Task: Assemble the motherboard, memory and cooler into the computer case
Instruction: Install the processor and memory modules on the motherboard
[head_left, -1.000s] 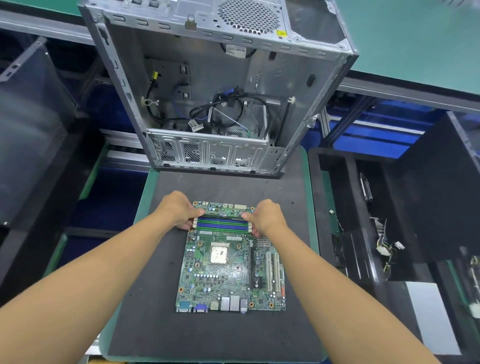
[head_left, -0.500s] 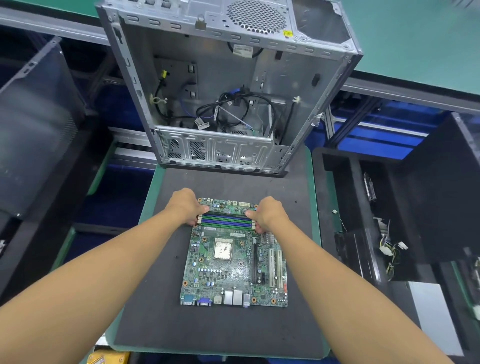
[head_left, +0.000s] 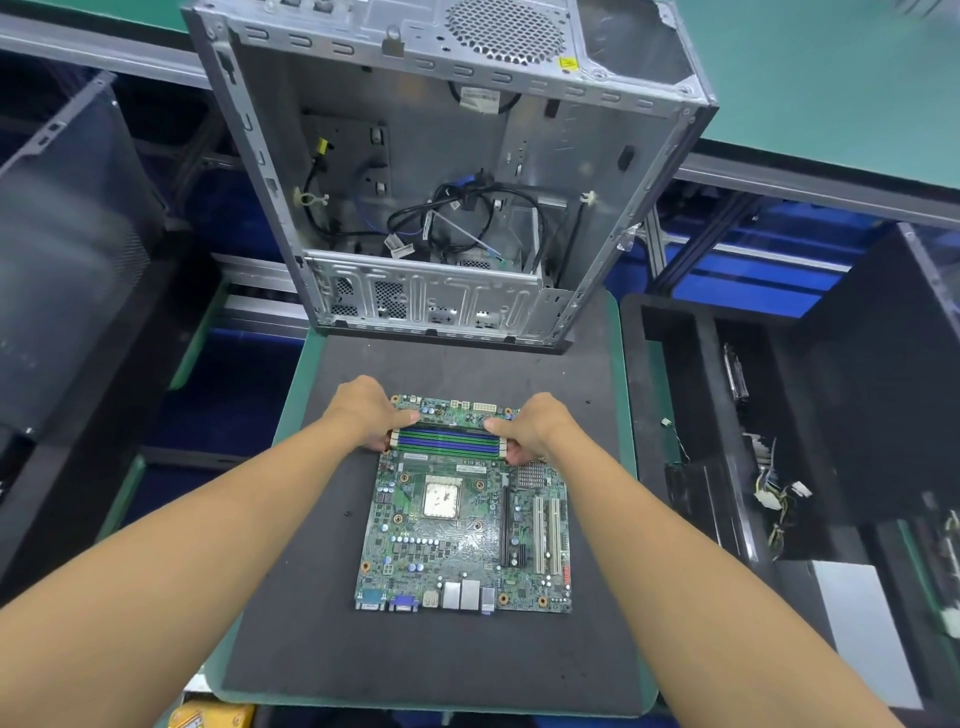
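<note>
Your left hand (head_left: 366, 415) and right hand (head_left: 535, 426) each pinch an end of the memory (head_left: 449, 427) on the board (head_left: 457, 545); uneven pressure could leave one end unseated.

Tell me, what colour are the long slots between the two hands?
The slots are striped blue and green, best seen in the head view.

Your left hand (head_left: 363, 415) and your right hand (head_left: 535, 427) are both bare. The wrists just behind the grip are bare too. Your left forearm (head_left: 182, 545) and your right forearm (head_left: 701, 571) are also uncovered and smooth, from the grip back to the lower edge of the view. The fingernails at the grip are too small to judge.
</note>
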